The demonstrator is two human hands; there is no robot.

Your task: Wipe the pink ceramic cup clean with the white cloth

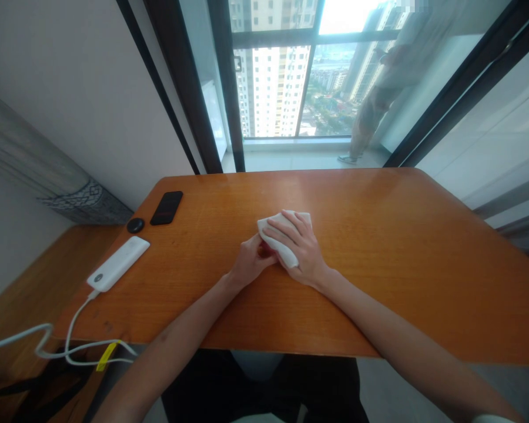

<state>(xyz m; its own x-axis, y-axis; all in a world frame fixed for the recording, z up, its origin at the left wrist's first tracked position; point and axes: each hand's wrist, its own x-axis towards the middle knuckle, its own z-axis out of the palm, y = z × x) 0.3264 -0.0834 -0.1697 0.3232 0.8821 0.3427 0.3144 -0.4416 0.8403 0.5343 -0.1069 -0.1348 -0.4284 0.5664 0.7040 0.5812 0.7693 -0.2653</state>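
Note:
Near the middle of the wooden table (203, 294), my right hand (307, 249) presses over a folded white cloth (286, 254), its fingers draped across the top. The cloth's corners stick out past the fingertips. My left hand (249, 258) meets it from the left, fingers curled in under the cloth's near edge. Something reddish shows between the left fingers and the cloth, mostly hidden, and I cannot make out what it is.
On the table's left lie a black phone (166, 208), a round black object (136, 225) and a white power bank (118, 264) with a white cable (73, 323) running off the edge. Beyond the far edge are glass doors (273, 88), with a person's faint figure (379, 88) at the right.

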